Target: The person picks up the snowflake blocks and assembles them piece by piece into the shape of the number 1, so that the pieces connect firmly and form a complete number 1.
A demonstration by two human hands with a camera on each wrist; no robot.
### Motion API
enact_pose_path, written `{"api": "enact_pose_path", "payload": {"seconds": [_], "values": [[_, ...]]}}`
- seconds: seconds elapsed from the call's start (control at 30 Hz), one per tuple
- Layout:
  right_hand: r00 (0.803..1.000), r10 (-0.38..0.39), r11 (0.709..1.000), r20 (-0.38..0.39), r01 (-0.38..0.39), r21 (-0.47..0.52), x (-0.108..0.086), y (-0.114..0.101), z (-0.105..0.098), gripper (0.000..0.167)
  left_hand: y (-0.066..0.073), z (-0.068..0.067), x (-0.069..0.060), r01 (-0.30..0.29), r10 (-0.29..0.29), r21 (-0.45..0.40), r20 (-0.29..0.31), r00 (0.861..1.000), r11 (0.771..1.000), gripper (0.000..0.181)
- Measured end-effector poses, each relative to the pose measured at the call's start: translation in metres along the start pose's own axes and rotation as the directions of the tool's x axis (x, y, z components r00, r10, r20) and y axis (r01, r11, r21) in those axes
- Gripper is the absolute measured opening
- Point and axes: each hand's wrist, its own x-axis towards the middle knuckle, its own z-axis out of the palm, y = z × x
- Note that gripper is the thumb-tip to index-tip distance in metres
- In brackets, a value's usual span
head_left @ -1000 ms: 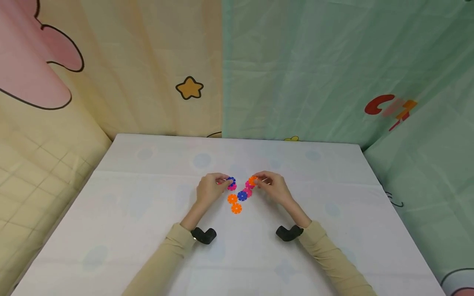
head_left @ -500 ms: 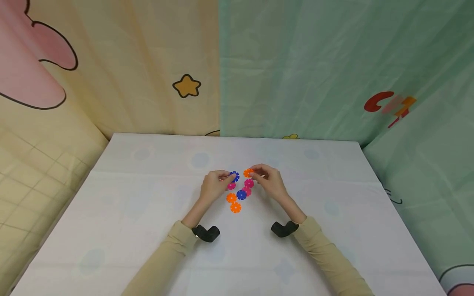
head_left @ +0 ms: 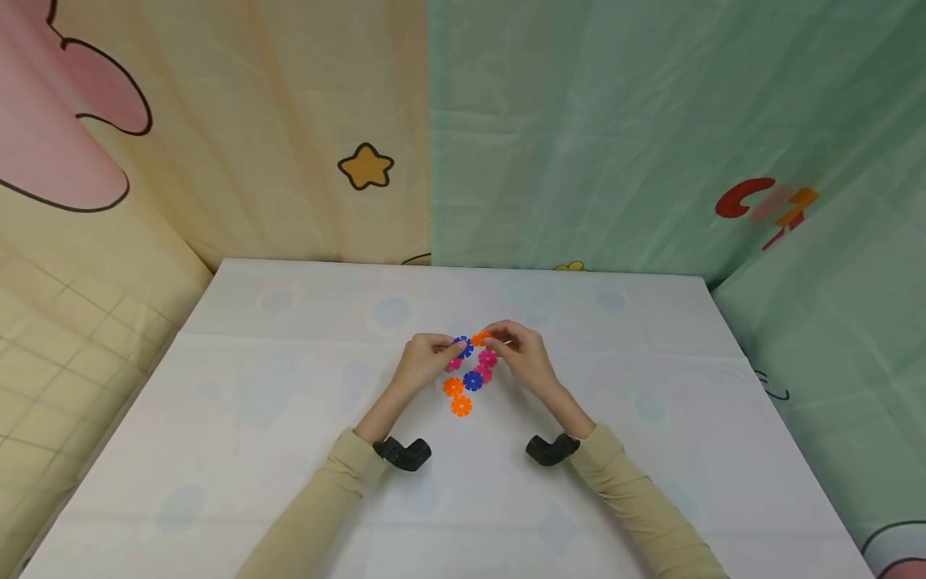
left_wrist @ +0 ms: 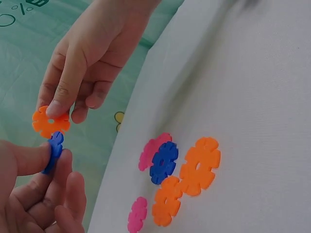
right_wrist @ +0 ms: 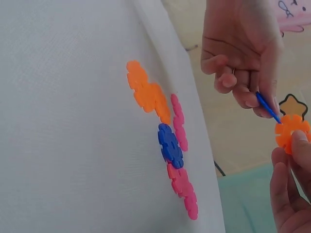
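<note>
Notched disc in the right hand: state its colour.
Notched disc: orange, clearest in the left wrist view.

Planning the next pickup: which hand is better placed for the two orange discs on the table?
Probably the left hand: in the head view it is nearer the two orange discs than the right hand. Neither is free, though: the left pinches a blue disc, the right another orange disc.
</note>
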Motion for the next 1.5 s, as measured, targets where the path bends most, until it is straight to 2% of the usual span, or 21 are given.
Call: {"api": "enact_pose_path", "payload": {"seconds": [0.3,0.5,0.73,0.93,1.27,1.4,1.5], "values": [[0.998,-0.065,0.998,-0.025,0.065,-0.002,-0.002,-0.002,0.002,0.012,0.005,-0.001,0.0,0.039,-0.037,-0.041,0.049,0.998,0.998,0.034],[0.999,-0.053,0.997,-0.012,0.054,0.047,-0.004,-0.002,0.005,0.011,0.006,-0.001,0.0,0.084,-0.081,-0.077,0.041,0.996,0.993,0.028],[0.998,-0.06,0.997,0.02,0.059,0.049,-0.013,-0.035,0.001,0.008,0.002,-0.001,0.0,0.116,-0.114,-0.075,0.032,0.993,0.99,0.026],[0.998,-0.061,0.996,0.015,0.06,0.06,-0.015,-0.034,0.003,0.008,0.0,-0.001,0.001,0.155,-0.15,-0.11,0.048,0.988,0.982,0.025],[0.997,-0.075,0.997,0.003,0.075,0.026,-0.017,-0.034,0.002,0.007,-0.002,0.002,0.002,0.124,-0.116,-0.138,0.061,0.991,0.983,0.025],[0.997,-0.076,0.997,0.019,0.076,0.003,-0.015,-0.037,-0.001,0.009,-0.004,0.003,0.002,0.093,-0.084,-0.158,0.06,0.995,0.983,0.027],[0.998,-0.064,0.998,0.027,0.065,-0.024,-0.015,-0.038,-0.003,0.011,-0.005,0.002,0.001,0.067,-0.053,-0.179,0.081,0.995,0.982,0.027]]}}
